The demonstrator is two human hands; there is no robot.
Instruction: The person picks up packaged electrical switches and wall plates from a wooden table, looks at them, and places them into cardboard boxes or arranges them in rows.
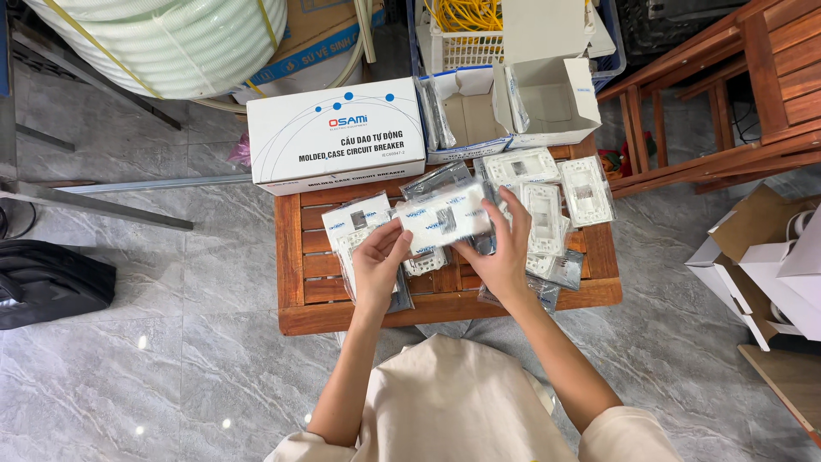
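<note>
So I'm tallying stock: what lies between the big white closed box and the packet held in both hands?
In the head view, a grey-backed bagged plate lies on the slatted wooden table between the white box and the held packet.

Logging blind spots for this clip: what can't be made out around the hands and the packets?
- Head view: left hand and right hand cover both ends of the held packet.
- Packets beneath it on the wooden table are overlapped, uncountable.
- Open white box: inside hidden by its flaps.
- Yellow cables are cut by the top edge.
</note>
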